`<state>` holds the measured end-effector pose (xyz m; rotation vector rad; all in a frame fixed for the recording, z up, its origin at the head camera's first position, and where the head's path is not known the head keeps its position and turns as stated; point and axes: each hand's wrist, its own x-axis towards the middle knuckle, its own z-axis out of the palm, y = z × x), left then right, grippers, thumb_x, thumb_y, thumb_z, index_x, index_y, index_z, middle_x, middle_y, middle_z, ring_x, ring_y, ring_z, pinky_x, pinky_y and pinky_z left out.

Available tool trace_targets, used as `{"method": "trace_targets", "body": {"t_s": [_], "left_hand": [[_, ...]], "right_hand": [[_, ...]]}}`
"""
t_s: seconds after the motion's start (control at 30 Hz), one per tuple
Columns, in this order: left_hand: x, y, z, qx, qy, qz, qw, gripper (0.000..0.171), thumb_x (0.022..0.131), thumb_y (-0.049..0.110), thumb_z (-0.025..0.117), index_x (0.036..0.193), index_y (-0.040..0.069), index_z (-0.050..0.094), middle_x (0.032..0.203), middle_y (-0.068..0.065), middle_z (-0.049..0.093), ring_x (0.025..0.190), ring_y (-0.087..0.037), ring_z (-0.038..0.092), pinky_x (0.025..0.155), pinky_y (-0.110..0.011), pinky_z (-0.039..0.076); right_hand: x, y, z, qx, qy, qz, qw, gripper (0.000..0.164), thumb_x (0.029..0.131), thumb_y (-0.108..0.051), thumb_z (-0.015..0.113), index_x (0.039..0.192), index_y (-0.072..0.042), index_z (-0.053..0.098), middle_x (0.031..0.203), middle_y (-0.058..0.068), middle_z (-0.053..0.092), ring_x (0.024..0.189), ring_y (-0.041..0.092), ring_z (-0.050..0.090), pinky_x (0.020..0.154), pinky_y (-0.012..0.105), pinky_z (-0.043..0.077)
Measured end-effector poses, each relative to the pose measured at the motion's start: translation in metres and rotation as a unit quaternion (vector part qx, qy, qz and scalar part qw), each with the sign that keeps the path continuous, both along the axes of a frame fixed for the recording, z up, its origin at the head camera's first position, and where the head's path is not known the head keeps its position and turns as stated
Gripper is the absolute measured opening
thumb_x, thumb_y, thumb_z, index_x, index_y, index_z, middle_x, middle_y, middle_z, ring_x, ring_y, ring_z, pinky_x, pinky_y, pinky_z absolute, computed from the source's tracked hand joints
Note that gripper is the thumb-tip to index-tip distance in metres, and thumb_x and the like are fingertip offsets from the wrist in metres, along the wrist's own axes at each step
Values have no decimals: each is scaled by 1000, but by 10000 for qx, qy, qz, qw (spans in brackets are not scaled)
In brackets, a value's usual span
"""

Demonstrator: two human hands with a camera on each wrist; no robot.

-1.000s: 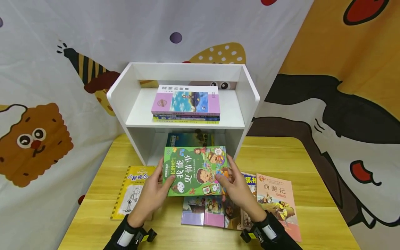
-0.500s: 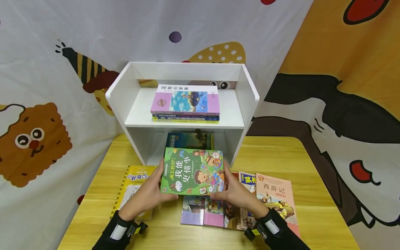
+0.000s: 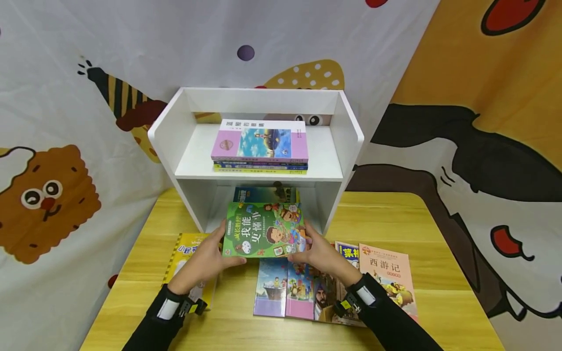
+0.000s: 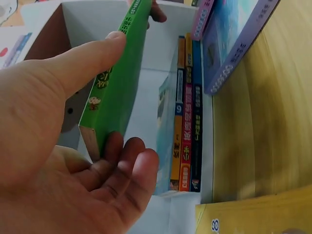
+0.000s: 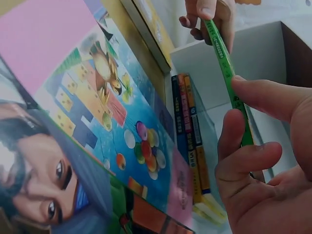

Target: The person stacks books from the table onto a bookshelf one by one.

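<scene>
Both hands hold a green picture book (image 3: 263,230) by its two short ends, in front of the lower compartment of a white shelf (image 3: 259,176). The left hand (image 3: 205,257) grips the left end, thumb along the spine and fingers beneath, as the left wrist view shows. On the other end is the right hand (image 3: 322,253), its thumb at the near edge and fingers under the book in the right wrist view. Behind the green book, a stack topped by a dark blue book (image 3: 265,194) lies in the lower compartment, partly hidden.
A pink-and-white book (image 3: 261,141) tops a stack on the upper shelf. On the wooden table (image 3: 377,214), a yellow spiral-bound book (image 3: 189,243) lies left, partly under the left arm. Several overlapping books, including a lilac one (image 3: 270,302) and a salmon one (image 3: 388,278), lie right.
The green book has moved slightly left and away, toward the lower compartment, and tilted flatter. Both thumbs have slid off its cover to the near edge.
</scene>
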<state>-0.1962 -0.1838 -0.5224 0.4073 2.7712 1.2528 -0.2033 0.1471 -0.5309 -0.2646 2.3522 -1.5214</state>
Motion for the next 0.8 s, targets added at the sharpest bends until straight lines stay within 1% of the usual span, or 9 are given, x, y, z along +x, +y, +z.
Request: {"method": "trace_targets", "body": {"t_s": [0.1,0.27,0.37,0.4,0.5,0.57,0.63,0.7,0.8], "left_hand": [[-6,-2,-4,-71,-24,-18,10000,113,67,60,75,152,26,8,156,-6,20,136,-27,26,103,-55,34],[-12,-3,-15,-118,-301,41,9995,100,73,59,71,151,24,18,148,-5,37,124,-23,44,97,-49,43],[-13,-4,-20,-69,-486,67,9988,94,75,58,70,150,24,23,139,-2,48,113,-17,52,90,-45,47],[-13,-4,-21,-107,-516,94,9986,95,74,59,70,150,23,24,137,-2,50,112,-17,52,90,-45,47],[-13,-2,-23,-245,-566,198,9979,100,70,65,69,150,24,23,138,-1,49,114,-16,50,91,-44,46],[-13,-1,-23,-324,-515,247,9978,103,68,68,69,149,24,24,134,0,51,111,-16,51,89,-43,47],[-13,0,-24,-421,-423,304,9978,103,67,69,69,149,23,26,132,1,53,109,-16,52,87,-43,48],[-13,1,-23,-482,-317,339,9978,100,67,67,69,147,22,30,125,2,57,104,-16,54,83,-42,49],[-12,2,-22,-601,-139,475,9970,92,69,64,71,143,20,38,116,2,61,97,-17,57,79,-41,49]], "right_hand": [[-7,-1,-6,-54,-157,-49,9998,118,67,-43,82,148,-38,-2,156,-1,17,136,35,26,82,42,52],[-14,-2,-15,-37,-304,77,9995,119,69,-38,82,151,-23,-3,158,7,6,137,35,23,89,45,48],[-15,-2,-21,55,-326,175,9993,119,71,-34,81,151,-19,-5,159,8,1,138,32,19,84,41,49],[-15,-3,-23,5,-318,217,9993,117,72,-32,81,151,-20,-5,159,9,4,136,33,25,80,41,51],[-15,-3,-26,38,-209,209,9996,113,74,-33,79,152,-20,-2,155,12,19,120,26,48,68,38,50],[-14,-4,-27,169,-93,152,9997,110,75,-35,78,152,-20,1,143,19,41,89,20,61,55,36,48],[-13,-4,-27,400,15,74,9992,105,76,-40,77,152,-21,7,117,22,58,60,15,55,45,34,42],[-12,-5,-28,592,118,8,9982,102,76,-43,76,152,-22,11,91,19,61,45,17,46,37,32,35],[-12,-5,-29,712,276,-55,9971,98,77,-44,75,151,-19,16,72,12,54,41,20,45,34,31,32]]}}
